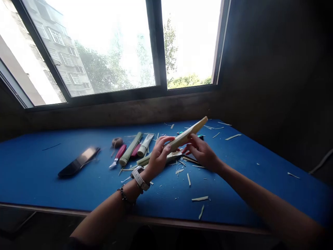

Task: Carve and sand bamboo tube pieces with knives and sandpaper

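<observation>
A carved length of bamboo [179,139], pale and cut to a narrowing end, is held tilted above the table, that end pointing up and to the right. My left hand [160,152] is closed around its lower part, thumb on the near side. Bent fingers of my right hand [203,152] touch its lower edge around the middle; some fingertips are hidden behind it. Beneath my hands lie another pale bamboo piece [173,158] and scattered shavings [179,171]. To the left rest a whole bamboo tube [131,149], a shorter cut tube [145,146] and a red-handled knife [119,153].
On the blue table [85,194], a dark phone [79,162] lies at left, beside a ball of twine [117,142]. Loose bamboo slivers [199,199] are strewn toward the front edge and back right. A window [111,92] stands behind the table.
</observation>
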The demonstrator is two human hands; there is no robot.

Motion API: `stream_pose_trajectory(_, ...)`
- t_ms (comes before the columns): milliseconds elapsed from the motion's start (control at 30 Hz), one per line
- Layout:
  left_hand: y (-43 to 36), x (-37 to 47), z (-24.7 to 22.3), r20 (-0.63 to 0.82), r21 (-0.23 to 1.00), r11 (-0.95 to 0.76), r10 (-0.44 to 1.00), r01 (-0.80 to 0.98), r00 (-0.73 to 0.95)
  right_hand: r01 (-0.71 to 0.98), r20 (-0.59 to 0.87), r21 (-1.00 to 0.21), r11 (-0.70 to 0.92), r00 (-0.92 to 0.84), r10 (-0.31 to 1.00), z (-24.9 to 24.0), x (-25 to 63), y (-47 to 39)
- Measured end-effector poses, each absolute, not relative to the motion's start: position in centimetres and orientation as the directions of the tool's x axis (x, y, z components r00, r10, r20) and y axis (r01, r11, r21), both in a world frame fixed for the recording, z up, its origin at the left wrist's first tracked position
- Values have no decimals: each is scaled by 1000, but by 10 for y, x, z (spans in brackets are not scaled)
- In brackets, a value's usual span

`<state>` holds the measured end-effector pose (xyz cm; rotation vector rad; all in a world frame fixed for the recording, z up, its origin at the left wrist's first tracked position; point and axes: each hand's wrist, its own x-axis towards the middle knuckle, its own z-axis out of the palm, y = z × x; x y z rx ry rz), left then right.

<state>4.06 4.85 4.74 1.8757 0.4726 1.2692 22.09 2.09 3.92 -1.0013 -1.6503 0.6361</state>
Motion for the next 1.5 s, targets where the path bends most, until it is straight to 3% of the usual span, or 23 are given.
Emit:
stream_pose_trajectory(67, 49, 41, 46, 621, 766, -626, 661, -149, 421, 334, 511, -793, 510, -92, 854, 42, 224, 20)
stream_pose_trajectory(233, 51, 43, 41, 648, 740, -652, 626, -165, 433, 433, 559, -778, 455, 149, 815, 45, 238, 25)
stream_pose_trajectory(367, 52, 43, 38, 688, 656, -754, 581, -31, 435, 274, 460, -840, 469, -98, 882, 43, 231, 24)
stream_pose_trajectory(433, 52, 42, 39, 719, 613, -790, 555, -5, 418, 239, 449, -851, 467, -128, 884, 44, 230, 24)
stream_pose_trajectory(567, 52, 42, 38, 744, 582, -813, 523, -19, 415, 326, 513, -828, 456, 111, 851, 46, 238, 23)
stream_pose_trajectory(733, 53, 41, 38, 771, 510, -858, 483, 52, 414, 286, 461, -829, 481, -136, 877, 47, 237, 24)
stream_pose_trajectory(867, 53, 41, 38, 801, 466, -883, 449, 56, 395, 397, 513, -797, 455, 46, 857, 47, 243, 26)
stream_pose_trajectory(1033, 53, 41, 37, 812, 409, -908, 406, 88, 420, 303, 438, -815, 494, -237, 867, 43, 246, 28)
stream_pose_trajectory(1200, 54, 40, 38, 841, 348, -930, 365, 117, 398, 447, 524, -757, 476, -20, 851, 44, 246, 27)
stream_pose_trajectory(1333, 55, 39, 38, 826, 363, -921, 390, 144, 408, 377, 418, -790, 485, -248, 874, 45, 246, 26)
stream_pose_trajectory(1500, 54, 40, 37, 821, 377, -916, 398, 134, 409, 513, 510, -738, 438, -2, 860, 46, 252, 27)
